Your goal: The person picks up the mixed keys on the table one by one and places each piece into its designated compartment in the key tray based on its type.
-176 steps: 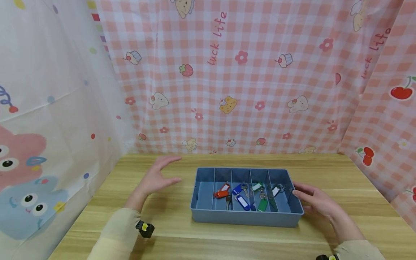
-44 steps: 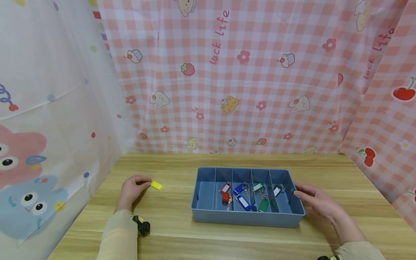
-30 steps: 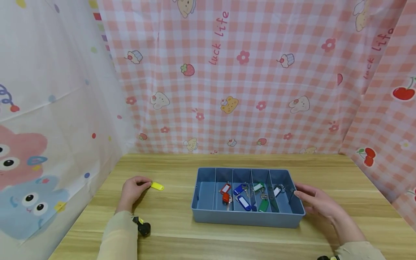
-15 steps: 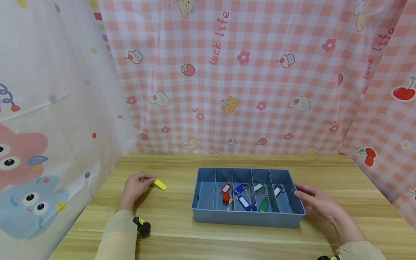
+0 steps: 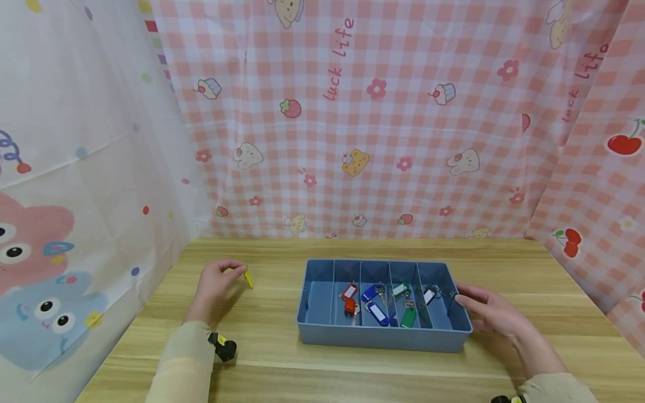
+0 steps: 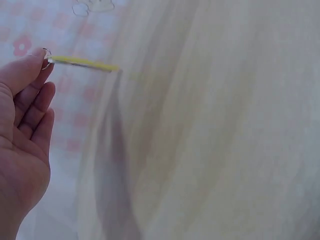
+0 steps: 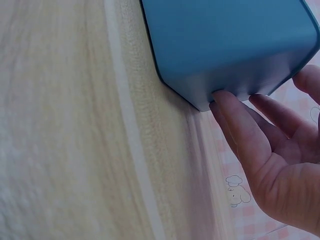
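Observation:
My left hand (image 5: pixel 219 280), left of the box, pinches a yellow key tag (image 5: pixel 248 278) by its metal ring between thumb and forefinger. The tag tilts downward, edge-on, close over the table; in the left wrist view the tag (image 6: pixel 85 63) sticks out beyond the fingertips. My right hand (image 5: pixel 491 308) rests against the right end of a blue-grey divided box (image 5: pixel 383 338), thumb by the rim, fingers spread on the outer wall, as the right wrist view shows on the box (image 7: pixel 230 45). Inside lie red (image 5: pixel 349 291), blue (image 5: pixel 378 314), green (image 5: pixel 409 318) and white-labelled (image 5: pixel 429 296) key tags with keys.
The leftmost compartment (image 5: pixel 319 302) shows its bare floor. Thin dividers split the box, which stands on a wood-grain table (image 5: pixel 282 369). Behind it hangs a pink checked cloth (image 5: pixel 378 129), with a white printed cloth (image 5: pixel 101 168) at left.
Earlier the left hand was open near the box, then took the yellow key tag by its ring. Since then it has risen slightly and moved right, turning the tag edge-on. The right hand stays put.

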`<state>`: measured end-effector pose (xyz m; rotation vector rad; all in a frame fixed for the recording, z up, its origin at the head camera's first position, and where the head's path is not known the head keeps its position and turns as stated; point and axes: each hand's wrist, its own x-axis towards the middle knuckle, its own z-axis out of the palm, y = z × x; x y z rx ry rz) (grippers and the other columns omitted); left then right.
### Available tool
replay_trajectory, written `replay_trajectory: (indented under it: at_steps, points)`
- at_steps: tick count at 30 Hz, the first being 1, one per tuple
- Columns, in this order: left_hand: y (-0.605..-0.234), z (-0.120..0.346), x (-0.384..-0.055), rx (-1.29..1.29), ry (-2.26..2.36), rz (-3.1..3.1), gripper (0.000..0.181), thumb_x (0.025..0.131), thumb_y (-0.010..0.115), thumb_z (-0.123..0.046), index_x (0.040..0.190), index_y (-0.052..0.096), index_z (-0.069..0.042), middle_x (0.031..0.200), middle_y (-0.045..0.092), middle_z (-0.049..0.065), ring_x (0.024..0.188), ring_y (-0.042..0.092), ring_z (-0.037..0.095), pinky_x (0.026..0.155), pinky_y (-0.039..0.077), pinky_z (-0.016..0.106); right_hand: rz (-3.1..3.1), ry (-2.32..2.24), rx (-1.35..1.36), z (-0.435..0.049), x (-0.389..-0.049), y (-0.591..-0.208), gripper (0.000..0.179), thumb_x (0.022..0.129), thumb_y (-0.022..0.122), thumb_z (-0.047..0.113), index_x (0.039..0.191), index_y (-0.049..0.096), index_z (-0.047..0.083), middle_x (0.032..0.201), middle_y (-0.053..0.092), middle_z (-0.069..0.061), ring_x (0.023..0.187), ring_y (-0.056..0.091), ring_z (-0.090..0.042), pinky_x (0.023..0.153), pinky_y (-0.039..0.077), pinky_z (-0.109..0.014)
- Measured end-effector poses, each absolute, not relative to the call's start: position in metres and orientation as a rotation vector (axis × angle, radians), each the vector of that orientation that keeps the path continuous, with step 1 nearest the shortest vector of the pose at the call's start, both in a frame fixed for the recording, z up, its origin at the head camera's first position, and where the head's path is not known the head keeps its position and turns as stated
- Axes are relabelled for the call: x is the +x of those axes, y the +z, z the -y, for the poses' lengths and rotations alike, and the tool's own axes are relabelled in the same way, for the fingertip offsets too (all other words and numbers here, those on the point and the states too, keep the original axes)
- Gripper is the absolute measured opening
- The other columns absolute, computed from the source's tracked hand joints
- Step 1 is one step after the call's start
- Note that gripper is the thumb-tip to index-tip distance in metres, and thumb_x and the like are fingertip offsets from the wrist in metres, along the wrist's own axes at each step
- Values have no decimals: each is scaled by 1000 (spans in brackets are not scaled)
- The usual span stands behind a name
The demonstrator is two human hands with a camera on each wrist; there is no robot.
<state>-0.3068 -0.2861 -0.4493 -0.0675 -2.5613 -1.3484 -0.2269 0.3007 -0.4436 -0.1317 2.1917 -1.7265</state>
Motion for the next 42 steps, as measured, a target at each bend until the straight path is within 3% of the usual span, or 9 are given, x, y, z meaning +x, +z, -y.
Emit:
replay_trajectory:
  at_steps: [12, 31, 42]
  points:
    - [-433, 263, -309, -225, -1423, 2461, 20, 91, 74, -19, 95, 75, 0, 103, 72, 14, 107, 63, 31, 105, 41, 50, -2201, -1730, -114, -300, -227, -443, 69, 105, 52, 24, 150, 18, -14, 151, 22, -39, 120, 54, -26, 91, 53, -44]
    - [-382, 202, -298, -508, -1486, 2371, 13, 91, 74, -14, 95, 76, -2, 101, 73, 12, 102, 64, 31, 100, 44, 51, -2142, -1798, -192, -301, -228, -447, 66, 105, 50, 19, 149, 15, -16, 150, 24, -40, 108, 58, -7, 89, 54, -40]
    - [-372, 175, -293, -672, -1478, 2338, 8, 90, 75, -12, 93, 77, -5, 98, 72, 6, 102, 64, 25, 100, 45, 50, -2176, -1754, -146, -301, -228, -445, 67, 105, 50, 22, 150, 16, -15, 150, 24, -40, 114, 58, -20, 89, 54, -42]
